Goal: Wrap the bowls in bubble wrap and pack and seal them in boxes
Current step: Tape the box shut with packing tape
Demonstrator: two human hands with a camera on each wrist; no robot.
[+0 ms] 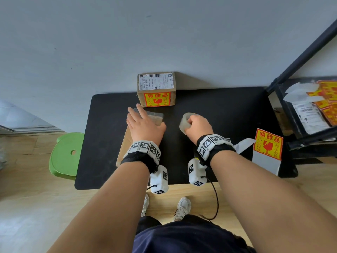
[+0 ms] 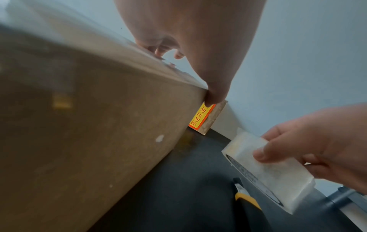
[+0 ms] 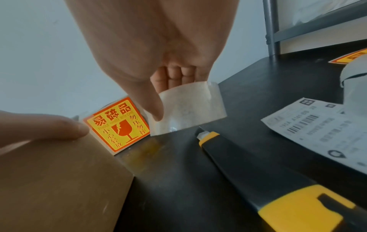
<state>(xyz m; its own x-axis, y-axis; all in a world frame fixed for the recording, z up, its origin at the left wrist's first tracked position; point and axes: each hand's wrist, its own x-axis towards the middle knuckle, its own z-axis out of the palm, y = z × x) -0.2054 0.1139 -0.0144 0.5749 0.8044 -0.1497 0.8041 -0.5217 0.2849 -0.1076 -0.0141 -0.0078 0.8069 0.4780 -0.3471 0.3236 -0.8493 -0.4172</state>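
Pale grey wall backs a black surface [image 1: 228, 114] that stands on a light wood floor. At the far left, a green plastic stool [image 1: 65, 156] sits beside the surface's edge. Next comes a brown cardboard box [image 1: 125, 141], its top taped, lying under the left hand [image 1: 144, 126]; the hand rests flat on the box top with fingers spread and straight, the thumb lying against the box's right corner, so this grip is wide and only presses down. Behind it, against the wall, stands 1 sealed cardboard box [image 1: 156, 89] with a white shipping label on top and an orange-and-yellow fragile sticker on its front. Right of the near box, well apart from it, the right hand [image 1: 198, 125] curls its fingers through the core of a roll of clear packing tape [image 1: 186, 121] with the thumb on the outer face: this grip is closed round the roll, which is held just above the surface. Below the roll, the wrist views show a yellow-and-black utility knife [image 3: 258, 177] lying on the surface. Further right lie a white shipping label [image 3: 325, 133] and a loose fragile sticker [image 1: 267, 145] on its backing sheet near the surface's edge. At the far right, a black metal shelf [image 1: 280, 110] carries more stickers and labels. No bowls or bubble wrap are in sight.
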